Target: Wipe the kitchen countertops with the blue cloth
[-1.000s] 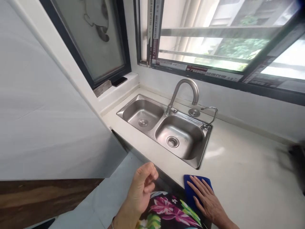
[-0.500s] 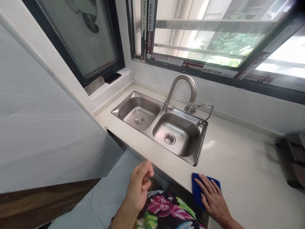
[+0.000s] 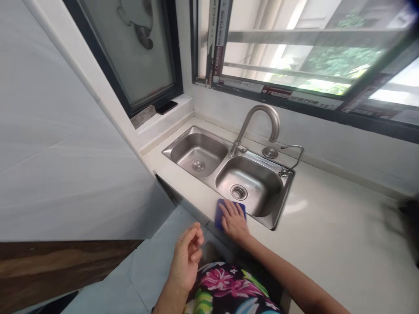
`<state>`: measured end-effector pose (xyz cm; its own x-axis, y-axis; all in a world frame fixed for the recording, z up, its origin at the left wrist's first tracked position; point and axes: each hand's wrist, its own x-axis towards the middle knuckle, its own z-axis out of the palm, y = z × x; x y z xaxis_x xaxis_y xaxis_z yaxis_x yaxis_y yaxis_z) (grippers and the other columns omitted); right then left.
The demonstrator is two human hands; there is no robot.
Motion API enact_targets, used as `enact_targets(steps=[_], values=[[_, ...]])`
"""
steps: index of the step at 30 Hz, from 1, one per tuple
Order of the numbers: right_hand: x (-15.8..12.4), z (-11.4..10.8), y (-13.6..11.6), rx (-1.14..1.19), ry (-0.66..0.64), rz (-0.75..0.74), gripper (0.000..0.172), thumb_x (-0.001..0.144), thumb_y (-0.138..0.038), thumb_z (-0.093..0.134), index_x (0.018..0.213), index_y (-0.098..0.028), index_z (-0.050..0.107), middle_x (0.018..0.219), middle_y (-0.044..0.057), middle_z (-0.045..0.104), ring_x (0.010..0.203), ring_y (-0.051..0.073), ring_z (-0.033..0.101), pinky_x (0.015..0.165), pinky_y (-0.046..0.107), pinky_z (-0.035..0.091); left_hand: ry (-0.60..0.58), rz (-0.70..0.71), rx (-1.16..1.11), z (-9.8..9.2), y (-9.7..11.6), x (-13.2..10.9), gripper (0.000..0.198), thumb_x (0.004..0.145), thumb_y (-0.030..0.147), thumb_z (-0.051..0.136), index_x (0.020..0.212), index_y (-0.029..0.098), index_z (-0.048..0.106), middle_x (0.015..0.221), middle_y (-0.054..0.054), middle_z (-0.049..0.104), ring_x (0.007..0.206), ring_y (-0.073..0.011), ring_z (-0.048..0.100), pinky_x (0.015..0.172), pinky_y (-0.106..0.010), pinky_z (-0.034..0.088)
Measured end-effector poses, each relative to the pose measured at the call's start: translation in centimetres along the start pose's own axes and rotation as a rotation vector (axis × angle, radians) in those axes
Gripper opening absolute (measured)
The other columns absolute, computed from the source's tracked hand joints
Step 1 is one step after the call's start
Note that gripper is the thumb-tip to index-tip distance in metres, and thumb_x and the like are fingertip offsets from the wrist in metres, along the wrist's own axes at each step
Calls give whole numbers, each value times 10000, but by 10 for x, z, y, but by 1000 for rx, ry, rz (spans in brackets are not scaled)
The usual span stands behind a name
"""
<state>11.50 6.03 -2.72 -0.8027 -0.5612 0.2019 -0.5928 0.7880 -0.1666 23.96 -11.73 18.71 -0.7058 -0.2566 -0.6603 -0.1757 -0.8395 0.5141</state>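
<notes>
A folded blue cloth [image 3: 220,214] lies on the counter's front edge, just in front of the right sink basin. My right hand [image 3: 235,221] rests flat on top of it, fingers spread and pressing it down; the palm hides much of the cloth. To the left, my left hand [image 3: 187,255] hovers in front of the counter with loosely curled fingers and the thumb near the index finger. Nothing shows in it. Behind the hands is a steel sink [image 3: 214,176] with two basins, both with drains at the bottom.
A curved faucet [image 3: 258,109] stands behind the sink, beside a round metal drain cover [image 3: 270,152] and a thin dispenser spout [image 3: 296,157]. A phone [image 3: 166,107] lies on the left ledge. Pale counter [image 3: 330,226] extends right, with a dark object [image 3: 410,213] at the frame's edge.
My right hand has slid the blue cloth leftward along the counter, from right of the sink to its front edge. My left hand stays curled in about the same place. The view has shifted slightly.
</notes>
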Motion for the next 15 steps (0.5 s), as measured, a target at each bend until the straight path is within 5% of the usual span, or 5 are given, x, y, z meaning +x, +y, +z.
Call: enact_targets(steps=[3, 7, 11, 15], values=[[28, 4, -23, 48, 2, 37, 551, 919, -273, 452, 1460, -170, 467, 1581, 129, 348, 1469, 304, 278, 1216, 540, 146, 58, -24, -68, -17, -9, 12, 240, 624, 135, 797, 695, 150, 568, 742, 17, 541, 615, -61, 496, 355, -104, 250], [18, -2, -12, 61, 1, -34, 577, 936, -329, 463, 1494, -189, 424, 1595, 110, 326, 1476, 276, 267, 1222, 509, 168, 64, -123, -284, -45, -20, 38, 360, 609, -28, 586, 556, 188, 303, 536, 73, 339, 458, -50, 375, 350, -110, 257], [-45, -20, 22, -5, 9, 17, 614, 917, -280, 463, 1523, -226, 375, 1606, 75, 311, 1484, 247, 254, 1224, 489, 188, 5, -390, -299, -69, -26, 65, 286, 619, 12, 537, 593, 202, 326, 524, 63, 325, 452, -80, 390, 366, -139, 306], [-135, -37, 64, -149, 31, 205, 633, 912, -242, 425, 1539, -231, 339, 1611, 69, 301, 1477, 237, 274, 1210, 484, 225, -26, -461, -195, -87, -35, 94, 216, 764, 133, 579, 666, 197, 397, 575, 59, 360, 495, -81, 427, 394, -137, 338]])
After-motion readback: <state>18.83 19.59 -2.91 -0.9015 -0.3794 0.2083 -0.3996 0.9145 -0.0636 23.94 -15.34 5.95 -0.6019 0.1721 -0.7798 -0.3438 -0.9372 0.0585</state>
